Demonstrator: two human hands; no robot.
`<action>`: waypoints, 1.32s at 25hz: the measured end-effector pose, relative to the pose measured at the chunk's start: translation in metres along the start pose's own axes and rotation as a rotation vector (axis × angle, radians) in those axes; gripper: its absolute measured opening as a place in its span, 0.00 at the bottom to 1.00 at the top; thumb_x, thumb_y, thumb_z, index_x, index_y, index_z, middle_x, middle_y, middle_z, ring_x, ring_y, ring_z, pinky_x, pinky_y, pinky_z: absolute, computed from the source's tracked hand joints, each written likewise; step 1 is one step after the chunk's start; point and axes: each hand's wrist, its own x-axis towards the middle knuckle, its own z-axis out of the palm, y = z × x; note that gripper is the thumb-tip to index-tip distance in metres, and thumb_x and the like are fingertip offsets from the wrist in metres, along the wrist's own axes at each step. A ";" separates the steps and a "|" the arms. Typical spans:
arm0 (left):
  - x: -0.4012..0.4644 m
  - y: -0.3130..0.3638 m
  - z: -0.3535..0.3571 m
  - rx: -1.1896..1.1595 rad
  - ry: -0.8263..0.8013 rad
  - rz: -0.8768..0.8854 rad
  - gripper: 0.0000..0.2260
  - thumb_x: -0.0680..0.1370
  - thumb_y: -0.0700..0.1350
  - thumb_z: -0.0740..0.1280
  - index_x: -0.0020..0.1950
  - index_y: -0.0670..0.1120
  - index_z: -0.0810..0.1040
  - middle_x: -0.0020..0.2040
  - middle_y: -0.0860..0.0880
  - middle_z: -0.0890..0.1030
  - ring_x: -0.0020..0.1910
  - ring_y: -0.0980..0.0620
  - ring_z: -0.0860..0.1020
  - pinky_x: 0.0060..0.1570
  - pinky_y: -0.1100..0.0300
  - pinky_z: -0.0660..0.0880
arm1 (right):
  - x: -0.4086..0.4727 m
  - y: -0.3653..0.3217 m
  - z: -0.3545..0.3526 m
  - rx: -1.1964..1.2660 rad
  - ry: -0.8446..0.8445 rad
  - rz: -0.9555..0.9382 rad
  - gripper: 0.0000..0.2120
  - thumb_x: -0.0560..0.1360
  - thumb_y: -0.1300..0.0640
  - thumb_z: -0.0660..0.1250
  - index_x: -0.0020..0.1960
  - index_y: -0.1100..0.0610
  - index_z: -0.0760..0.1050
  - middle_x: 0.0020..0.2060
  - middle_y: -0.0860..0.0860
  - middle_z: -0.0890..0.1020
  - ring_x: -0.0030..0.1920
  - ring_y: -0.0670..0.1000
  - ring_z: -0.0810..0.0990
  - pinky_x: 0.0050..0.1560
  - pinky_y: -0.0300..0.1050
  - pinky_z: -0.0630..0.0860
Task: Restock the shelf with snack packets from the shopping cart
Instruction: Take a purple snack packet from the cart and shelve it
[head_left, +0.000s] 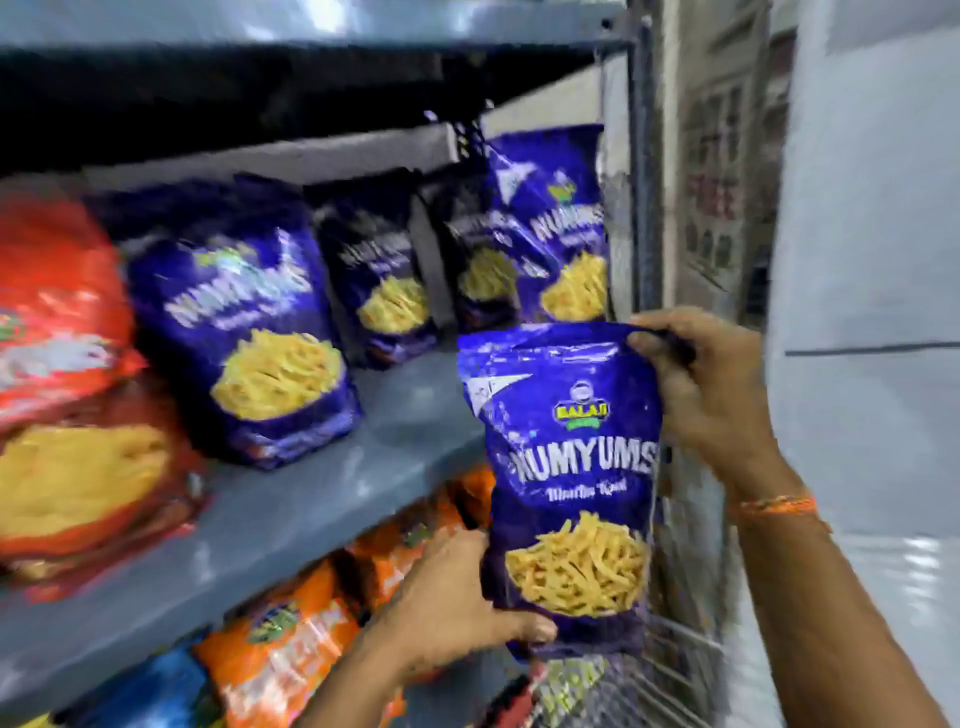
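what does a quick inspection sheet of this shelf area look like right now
surface: grey metal shelf, bare strip along its front edge
job's things: purple snack packet held upright in front of the shelf's right end; four matching purple packets standing on the shelf
clutter: red packets at the shelf's left; orange packets on the tier below
grippers: left hand grips the packet's bottom, right hand its top corner
cables: nothing seen
surroundings: wire cart at lower right, white wall to the right; picture blurred

Purple packet (569, 467) (yellow sticks print); neighbours (67, 374) seemingly red.
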 end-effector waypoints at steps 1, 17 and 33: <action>-0.004 0.006 -0.024 0.019 0.068 0.005 0.29 0.60 0.65 0.77 0.60 0.60 0.79 0.48 0.62 0.86 0.46 0.66 0.82 0.48 0.57 0.81 | 0.024 -0.018 0.010 -0.002 0.006 -0.071 0.07 0.74 0.61 0.68 0.50 0.53 0.82 0.41 0.43 0.81 0.39 0.38 0.77 0.46 0.39 0.76; 0.092 -0.041 -0.114 -0.013 0.595 -0.226 0.27 0.65 0.55 0.79 0.56 0.47 0.71 0.56 0.49 0.83 0.56 0.49 0.81 0.52 0.59 0.75 | 0.178 -0.048 0.156 -0.300 0.052 -0.254 0.07 0.73 0.63 0.68 0.47 0.55 0.83 0.43 0.54 0.86 0.47 0.60 0.79 0.46 0.53 0.77; 0.012 -0.061 -0.136 0.029 1.082 -0.556 0.40 0.60 0.47 0.83 0.66 0.39 0.67 0.63 0.38 0.71 0.66 0.38 0.69 0.67 0.47 0.68 | 0.007 -0.029 0.188 -0.231 -0.287 0.364 0.74 0.45 0.27 0.76 0.77 0.59 0.44 0.70 0.61 0.64 0.69 0.64 0.63 0.71 0.59 0.61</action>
